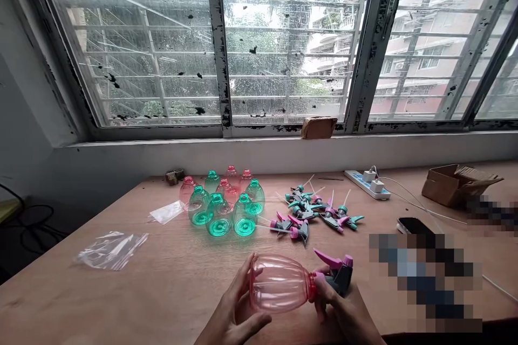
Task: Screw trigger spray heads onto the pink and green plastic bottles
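Head view shows a pink bottle (279, 283) held sideways above the table (182, 280) near its front edge. The left hand (234, 315) cups its base, and the right hand (343, 312) grips its trigger sprayer (338, 272) at the neck. Beyond stand green and pink bottles (222, 205), beside loose sprayers (315, 213).

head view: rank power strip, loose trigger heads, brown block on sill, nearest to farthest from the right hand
From the right hand:
1. loose trigger heads, just ahead, mid-table
2. power strip, back right of them
3. brown block, up on the windowsill
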{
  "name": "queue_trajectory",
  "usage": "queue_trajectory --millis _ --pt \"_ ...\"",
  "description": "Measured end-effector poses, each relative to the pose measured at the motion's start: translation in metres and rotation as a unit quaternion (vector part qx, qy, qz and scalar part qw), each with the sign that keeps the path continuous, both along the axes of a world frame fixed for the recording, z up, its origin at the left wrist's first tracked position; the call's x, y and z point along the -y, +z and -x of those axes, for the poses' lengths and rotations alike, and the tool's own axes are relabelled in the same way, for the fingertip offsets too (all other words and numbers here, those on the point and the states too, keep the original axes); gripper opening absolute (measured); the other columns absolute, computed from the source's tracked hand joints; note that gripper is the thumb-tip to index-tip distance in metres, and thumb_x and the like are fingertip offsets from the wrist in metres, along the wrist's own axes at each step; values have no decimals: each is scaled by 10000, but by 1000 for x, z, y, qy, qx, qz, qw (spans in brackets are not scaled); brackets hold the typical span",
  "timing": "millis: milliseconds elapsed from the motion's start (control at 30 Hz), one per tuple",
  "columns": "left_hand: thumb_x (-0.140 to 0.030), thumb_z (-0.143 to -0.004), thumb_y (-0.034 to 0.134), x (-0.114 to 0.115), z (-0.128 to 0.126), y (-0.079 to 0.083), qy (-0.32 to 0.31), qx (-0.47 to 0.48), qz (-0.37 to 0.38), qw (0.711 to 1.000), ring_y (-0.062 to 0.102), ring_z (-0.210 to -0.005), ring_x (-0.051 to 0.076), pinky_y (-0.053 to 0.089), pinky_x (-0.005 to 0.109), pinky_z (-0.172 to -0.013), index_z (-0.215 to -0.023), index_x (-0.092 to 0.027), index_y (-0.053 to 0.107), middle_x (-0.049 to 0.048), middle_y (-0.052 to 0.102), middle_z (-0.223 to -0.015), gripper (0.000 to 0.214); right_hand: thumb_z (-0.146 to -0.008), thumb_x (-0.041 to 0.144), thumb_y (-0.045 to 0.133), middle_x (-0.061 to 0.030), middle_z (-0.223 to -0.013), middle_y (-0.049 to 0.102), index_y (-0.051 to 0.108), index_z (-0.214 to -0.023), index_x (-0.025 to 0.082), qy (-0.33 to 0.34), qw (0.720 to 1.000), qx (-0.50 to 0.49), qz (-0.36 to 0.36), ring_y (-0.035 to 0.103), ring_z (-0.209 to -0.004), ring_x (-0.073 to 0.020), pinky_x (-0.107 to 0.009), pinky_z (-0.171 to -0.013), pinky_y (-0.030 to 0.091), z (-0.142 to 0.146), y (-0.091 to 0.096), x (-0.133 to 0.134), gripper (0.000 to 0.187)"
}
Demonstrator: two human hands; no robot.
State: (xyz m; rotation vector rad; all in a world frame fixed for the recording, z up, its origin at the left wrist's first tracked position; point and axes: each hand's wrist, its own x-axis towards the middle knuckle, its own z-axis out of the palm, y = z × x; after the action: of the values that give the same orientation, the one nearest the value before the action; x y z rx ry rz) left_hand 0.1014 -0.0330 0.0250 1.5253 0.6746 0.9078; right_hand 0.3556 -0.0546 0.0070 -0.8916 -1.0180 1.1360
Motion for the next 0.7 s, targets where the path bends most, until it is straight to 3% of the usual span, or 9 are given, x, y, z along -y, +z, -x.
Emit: queue_trajectory --millis 167,267,433,600,700 --pt "-369 -875 750 -4 0 -7 21 -31 -53 998 367 -1466 324 206 525 -1240 -1537 -454 241 34 330 -1640 840 -848 500 736 -11 -583 711 599 -835 168 -1 1000 0 4 565 -341 -103 -195 -340 399 -1 4 1 359" --pt "-406 -838 779 -5 -1 -5 19 -5 -26 999 318 -1488 345 283 503 -1219 -1540 -424 245 47 290 -1655 882 -843 500 741 -5 -568 711 588 -845 176 1 1000 4 -6 557 -338 -105 -207 -347 411 -1 7 1 358" --pt "-465 -848 746 -4 -3 2 42 -1 14 999 307 -1490 357 386 461 -1176 -1522 -360 347 68 367 -1615 790 -829 524 741 -9 -560 708 592 -851 169 4 1000 10 -6 549 -333 -109 -226 -352 424 -1 9 -1 386" --pt "-399 -841 775 -6 -4 -4 64 -7 -38 997 317 -1491 324 262 479 -1236 -1498 -415 342 37 369 -1617 786 -830 534 737 -2 -565 702 585 -860 174 15 1000 12 8 558 -341 -110 -214 -348 421 -2 9 1 391" --pt "-434 -793 812 -6 -4 -7 66 11 -32 997 336 -1480 342 269 492 -1231 -1510 -391 324 63 376 -1613 869 -821 541 742 -3 -571 702 592 -868 172 12 1000 13 5 562 -344 -116 -218 -346 423 -1 9 1 401"
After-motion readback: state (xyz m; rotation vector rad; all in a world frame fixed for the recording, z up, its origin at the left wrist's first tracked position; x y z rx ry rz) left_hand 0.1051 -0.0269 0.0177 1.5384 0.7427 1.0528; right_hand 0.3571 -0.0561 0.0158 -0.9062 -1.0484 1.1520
